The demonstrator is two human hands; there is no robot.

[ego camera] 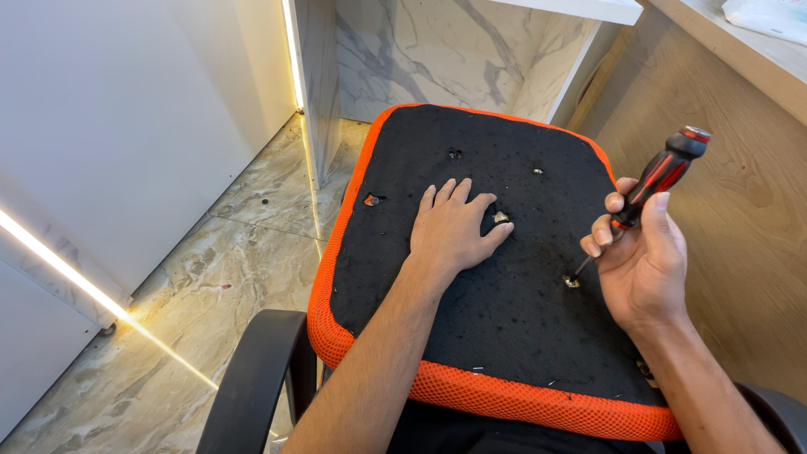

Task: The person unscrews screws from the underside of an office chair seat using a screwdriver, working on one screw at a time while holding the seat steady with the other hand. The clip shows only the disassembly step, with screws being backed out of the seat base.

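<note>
Head view: left hand (454, 227) flat on seat underside (521, 319); right hand (643, 261) grips screwdriver (660, 176).

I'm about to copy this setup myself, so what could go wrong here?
The screwdriver meets the screw at a slant, held loosely by the right hand, so the tip may slip and strip it. The left hand lies flat on the seat underside nearby, possibly in a slipped tip's path.

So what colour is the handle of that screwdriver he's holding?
The screwdriver handle is black with red panels, held in the right hand; clearest in the head view.
</note>
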